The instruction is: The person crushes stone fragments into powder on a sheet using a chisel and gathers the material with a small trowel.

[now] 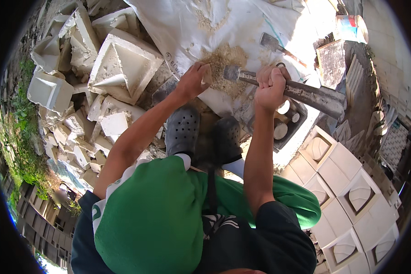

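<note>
My left hand (191,83) is closed around a small pale piece of stone or plaster (207,76), whose flat face shows beside the fingers. Over to the right, my right hand (271,86) grips a long, heavy metal tool (315,97) like a bar with a flat blade. Its blade (231,73) points left toward the pale piece, with a gap between them. Beneath both hands, crumbs and dust (230,55) lie on a white sheet (169,27). A second tool (270,42) with a flat metal head and thin handle rests on the sheet.
Broken pale blocks (123,68) are heaped on the left. A dark crate (293,132) with round pale pieces sits below my right hand. Cream blocks with leaf-like reliefs (342,182) stand at the lower right. A paint tin (351,28) is at the upper right. My grey clogs (182,130) are near the sheet.
</note>
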The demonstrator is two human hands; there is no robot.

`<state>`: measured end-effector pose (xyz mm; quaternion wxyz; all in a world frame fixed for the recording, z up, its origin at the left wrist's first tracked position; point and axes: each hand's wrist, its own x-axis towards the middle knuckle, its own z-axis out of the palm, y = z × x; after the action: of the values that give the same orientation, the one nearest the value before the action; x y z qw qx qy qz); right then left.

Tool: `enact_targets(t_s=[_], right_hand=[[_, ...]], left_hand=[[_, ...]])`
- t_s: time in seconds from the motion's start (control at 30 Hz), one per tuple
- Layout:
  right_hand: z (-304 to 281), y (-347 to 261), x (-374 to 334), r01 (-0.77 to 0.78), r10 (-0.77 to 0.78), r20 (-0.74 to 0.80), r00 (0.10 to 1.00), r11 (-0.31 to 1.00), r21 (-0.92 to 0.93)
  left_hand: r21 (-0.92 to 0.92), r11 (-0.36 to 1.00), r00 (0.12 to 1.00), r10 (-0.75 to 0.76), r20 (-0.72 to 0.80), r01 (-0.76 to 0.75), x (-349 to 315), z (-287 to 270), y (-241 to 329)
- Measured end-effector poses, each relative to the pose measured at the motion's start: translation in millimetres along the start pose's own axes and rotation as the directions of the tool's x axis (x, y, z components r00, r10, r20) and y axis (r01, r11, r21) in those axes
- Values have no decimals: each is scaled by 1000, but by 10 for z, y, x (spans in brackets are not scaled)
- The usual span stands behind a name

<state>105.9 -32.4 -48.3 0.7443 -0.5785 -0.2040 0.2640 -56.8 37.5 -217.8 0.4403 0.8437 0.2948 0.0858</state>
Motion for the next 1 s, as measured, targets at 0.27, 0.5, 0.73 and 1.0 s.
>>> enact_targets(t_s=[0.27,0.5,0.73,1.0], right_hand=[[-15,172,-29,-49,49,-19,999,999,-7],[-4,232,-119,51,-53,-26,998,996,-69],[-61,61,-263,189,-189,12,982,982,-3],[-169,54,-190,141,-150,61,987,981,134]], left_hand=[[-9,1000,999,27,-23,-28,86,-4,-45],[-24,1000,1000,0,9,1,19,11,-11],[-25,1000,1000,7,-20,-7,-28,4,-40],[-27,1000,1000,-4,-13,4,-2,22,-20]])
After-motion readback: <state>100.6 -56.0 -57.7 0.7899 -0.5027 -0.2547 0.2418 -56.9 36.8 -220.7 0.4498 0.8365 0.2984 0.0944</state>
